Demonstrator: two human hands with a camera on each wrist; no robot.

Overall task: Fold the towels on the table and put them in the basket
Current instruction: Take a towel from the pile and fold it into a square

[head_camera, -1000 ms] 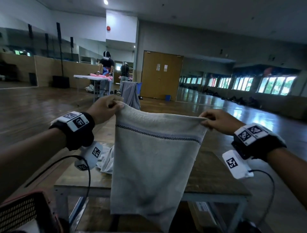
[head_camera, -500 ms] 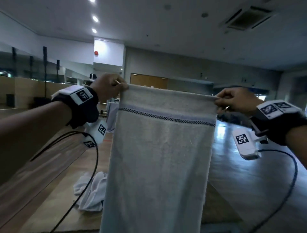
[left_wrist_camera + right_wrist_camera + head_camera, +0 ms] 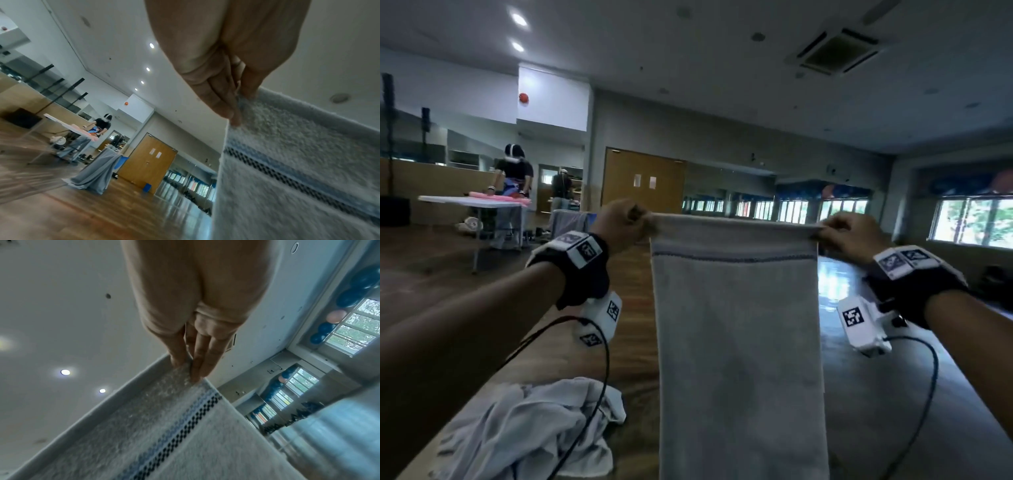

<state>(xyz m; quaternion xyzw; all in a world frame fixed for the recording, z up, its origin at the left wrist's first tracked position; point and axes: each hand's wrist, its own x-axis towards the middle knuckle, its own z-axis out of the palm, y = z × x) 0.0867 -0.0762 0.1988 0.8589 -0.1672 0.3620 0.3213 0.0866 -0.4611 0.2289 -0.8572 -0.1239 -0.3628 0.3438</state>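
The towel point(image 3: 738, 342) hangs flat and full length in the air, its top hem stretched level between the two hands and a dark woven stripe running across just below that hem. Its lower end drops out of the head view, so whether it touches the table point(image 3: 887, 411) cannot be told. No fold shows in it; it looks spread out ready for a first fold, so the folding of this one seems only to be starting.

The left hand point(image 3: 621, 222) pinches the top left corner, fingers and thumb closed on the cloth, as the left wrist view shows. The right hand point(image 3: 849, 234) pinches the top right corner the same way, thumb on one face of the cloth and fingers on the other. Both hands are held out in front at about the same height, well above the table.

Below and to the left, a second towel point(image 3: 534, 428) lies crumpled in a heap on the table, untouched and well apart from both hands. So at least two towels remain to fold. The basket is not in view, and nothing shows whether any towel is already in it.
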